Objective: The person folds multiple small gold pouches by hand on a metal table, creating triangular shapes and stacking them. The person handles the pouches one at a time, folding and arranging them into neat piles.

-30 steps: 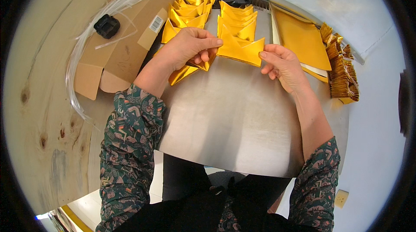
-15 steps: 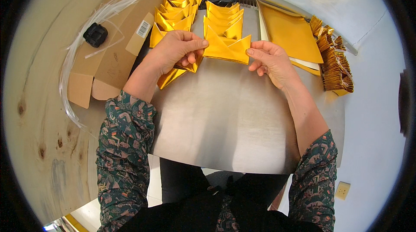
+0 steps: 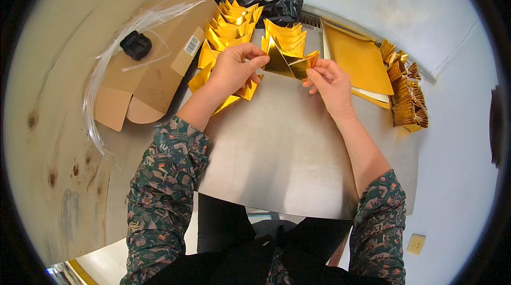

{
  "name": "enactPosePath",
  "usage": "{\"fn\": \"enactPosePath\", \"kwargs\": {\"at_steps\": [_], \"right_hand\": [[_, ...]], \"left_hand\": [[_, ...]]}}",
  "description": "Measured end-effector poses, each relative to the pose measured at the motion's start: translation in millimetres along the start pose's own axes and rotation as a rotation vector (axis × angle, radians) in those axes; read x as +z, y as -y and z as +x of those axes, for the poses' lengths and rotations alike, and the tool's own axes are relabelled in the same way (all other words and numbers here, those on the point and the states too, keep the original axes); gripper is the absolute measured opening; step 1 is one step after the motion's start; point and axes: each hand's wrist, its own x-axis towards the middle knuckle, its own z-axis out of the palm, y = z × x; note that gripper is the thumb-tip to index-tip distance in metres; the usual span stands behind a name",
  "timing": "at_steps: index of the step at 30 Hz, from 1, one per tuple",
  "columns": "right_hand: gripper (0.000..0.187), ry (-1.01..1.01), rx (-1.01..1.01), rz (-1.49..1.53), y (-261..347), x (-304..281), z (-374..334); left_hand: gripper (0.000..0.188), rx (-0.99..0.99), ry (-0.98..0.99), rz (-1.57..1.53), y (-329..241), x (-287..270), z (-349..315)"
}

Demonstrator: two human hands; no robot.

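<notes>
Gold fold [image 3: 282, 64]: between the two hands, near the front of the right gold row [image 3: 291, 40].
Long side: goes across, from hand to hand.
Left hand [image 3: 237, 66]: grip pinches the fold's left end.
Right hand [image 3: 331, 85]: grip pinches its right corner.
Nearer hand: neither, both touch it.
Table [image 3: 277, 141]: shiny metal, under the hands.

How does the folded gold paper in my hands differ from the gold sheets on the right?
The folded paper is small and creased into points; the gold sheets are larger and mostly flat. The folded paper is held between the left hand and right hand, while the gold sheets lie on the table. Both are gold-coloured.
</notes>
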Motion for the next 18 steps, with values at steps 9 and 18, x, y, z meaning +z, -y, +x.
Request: {"fn": "enactPosePath", "kwargs": {"at_steps": [9,18], "right_hand": [[0.024,-0.039,0.11,-0.073,-5,7,10],[0.038,-0.074,0.097,-0.113,-11,12,9]], "left_hand": [[0.025,0.01,-0.08,0.234,-10,5,-4],[0.028,0.167,-0.228,0.185,-16,-43,-19]]}}
